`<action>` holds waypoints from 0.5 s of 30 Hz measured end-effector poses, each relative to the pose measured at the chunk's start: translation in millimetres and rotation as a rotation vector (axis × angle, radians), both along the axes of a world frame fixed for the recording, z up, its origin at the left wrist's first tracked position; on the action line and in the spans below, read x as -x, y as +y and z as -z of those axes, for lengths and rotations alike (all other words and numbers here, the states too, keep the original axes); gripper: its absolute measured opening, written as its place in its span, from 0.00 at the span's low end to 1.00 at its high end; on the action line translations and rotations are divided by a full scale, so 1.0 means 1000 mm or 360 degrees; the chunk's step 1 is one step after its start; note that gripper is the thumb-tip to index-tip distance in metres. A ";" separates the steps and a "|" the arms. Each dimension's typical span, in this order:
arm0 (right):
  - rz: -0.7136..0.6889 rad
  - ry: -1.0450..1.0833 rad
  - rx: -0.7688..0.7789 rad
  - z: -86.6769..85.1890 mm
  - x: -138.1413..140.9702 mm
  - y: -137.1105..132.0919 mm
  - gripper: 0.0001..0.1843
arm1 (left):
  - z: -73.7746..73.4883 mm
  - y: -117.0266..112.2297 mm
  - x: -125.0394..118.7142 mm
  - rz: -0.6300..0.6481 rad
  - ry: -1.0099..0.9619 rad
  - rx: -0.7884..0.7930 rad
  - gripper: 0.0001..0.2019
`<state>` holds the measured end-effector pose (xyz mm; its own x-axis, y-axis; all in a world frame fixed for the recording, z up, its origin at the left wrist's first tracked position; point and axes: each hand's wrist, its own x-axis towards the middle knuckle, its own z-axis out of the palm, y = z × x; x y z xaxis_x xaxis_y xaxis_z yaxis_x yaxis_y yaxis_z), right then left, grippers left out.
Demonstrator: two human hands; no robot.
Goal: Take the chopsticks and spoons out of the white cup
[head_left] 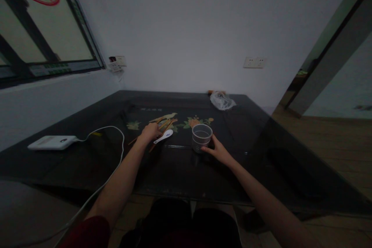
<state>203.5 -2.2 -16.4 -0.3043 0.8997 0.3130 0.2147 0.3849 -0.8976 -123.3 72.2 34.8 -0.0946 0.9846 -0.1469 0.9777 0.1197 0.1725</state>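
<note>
My left hand [149, 132] is closed around a bundle of wooden chopsticks [165, 125] and a white spoon [164, 136], all lying low over the dark glass table [87, 155]. My right hand [217, 149] curls against the right side of a clear plastic cup [201, 136] that stands upright on the table, thumb and fingers touching its wall. The cup looks empty. The two hands are about a cup's width apart, near the table's middle.
A white flat device [52, 142] with a white cable [116, 151] lies at the table's left. A crumpled clear plastic bag [222, 100] sits at the far edge by the wall. Wooden floor and a doorway open to the right.
</note>
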 end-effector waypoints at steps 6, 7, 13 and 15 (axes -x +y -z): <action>-0.0024 -0.0008 0.0004 0.000 -0.001 0.001 0.39 | 0.005 -0.003 -0.001 -0.0012 0.0153 -0.0104 0.27; -0.0024 -0.0010 0.0005 0.000 -0.001 0.001 0.39 | 0.005 -0.004 -0.001 -0.0002 0.0171 -0.0113 0.28; 0.0001 -0.0027 -0.0009 0.000 -0.001 0.000 0.39 | 0.005 -0.005 0.000 0.0043 0.0185 -0.0007 0.20; 0.0003 -0.0030 -0.0001 0.000 -0.001 0.000 0.39 | 0.004 -0.004 0.004 0.0085 0.0073 -0.0049 0.16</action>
